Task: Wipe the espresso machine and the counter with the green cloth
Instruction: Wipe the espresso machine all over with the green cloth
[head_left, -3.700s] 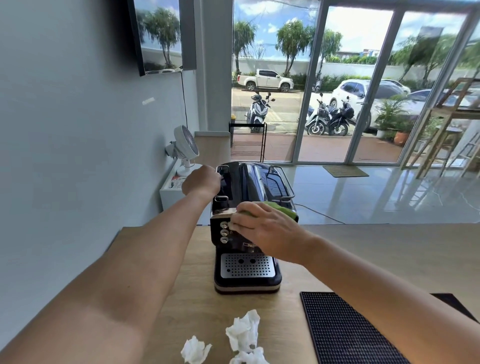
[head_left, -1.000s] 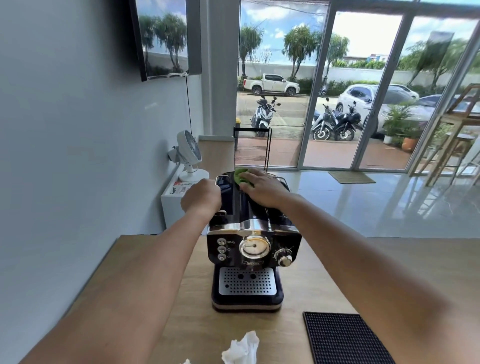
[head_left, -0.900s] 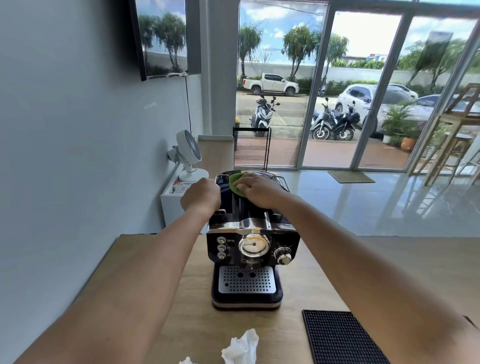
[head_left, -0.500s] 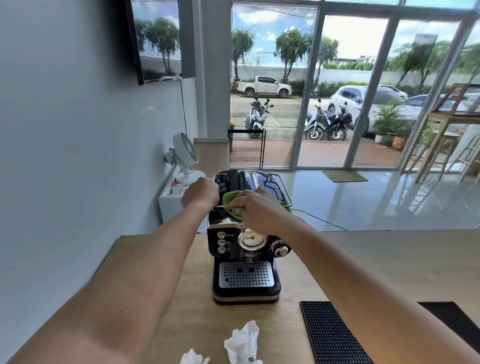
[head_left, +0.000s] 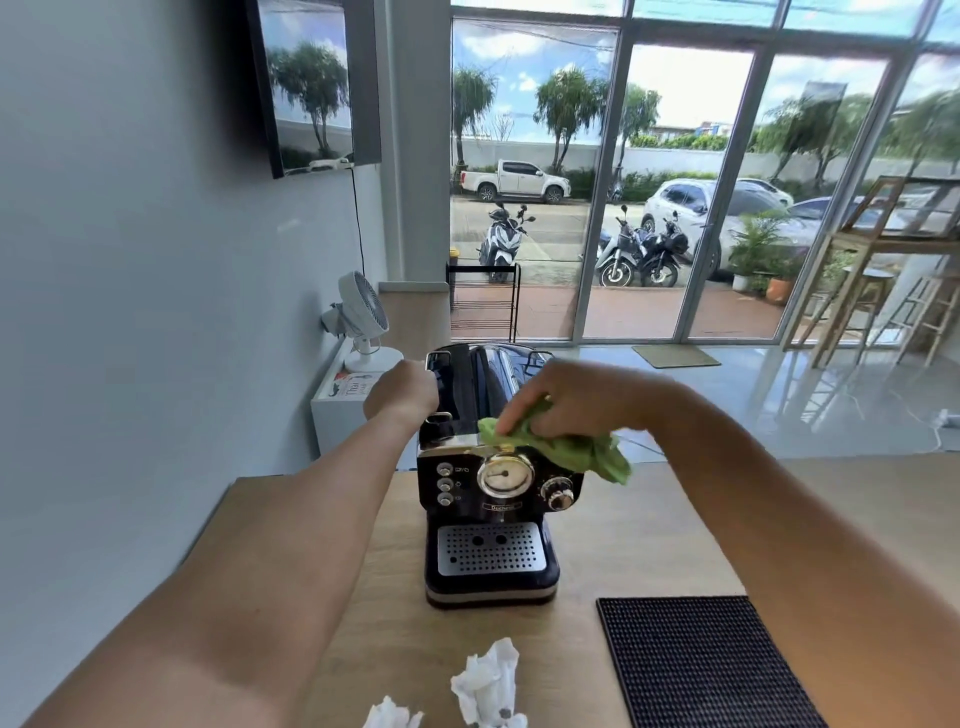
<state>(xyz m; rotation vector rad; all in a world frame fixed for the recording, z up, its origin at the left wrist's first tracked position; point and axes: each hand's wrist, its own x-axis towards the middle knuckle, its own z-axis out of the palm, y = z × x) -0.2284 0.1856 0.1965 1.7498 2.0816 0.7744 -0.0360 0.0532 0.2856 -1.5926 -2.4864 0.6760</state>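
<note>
A black espresso machine (head_left: 488, 519) with a round gauge and a metal drip grille stands on the wooden counter (head_left: 639, 540). My left hand (head_left: 401, 396) grips the machine's upper left side. My right hand (head_left: 582, 400) holds the crumpled green cloth (head_left: 566, 451) over the top front edge on the right side; part of the cloth hangs down past the machine's right corner.
A black ribbed rubber mat (head_left: 701, 665) lies on the counter at the front right. Crumpled white tissues (head_left: 488, 686) lie near the front edge. A small white fan (head_left: 363, 317) stands on a white cabinet behind the counter, by the left wall.
My right hand has dragged the green cloth from the back of the machine's top to the front right edge, where it now dangles. My left hand has stayed on the machine's left side.
</note>
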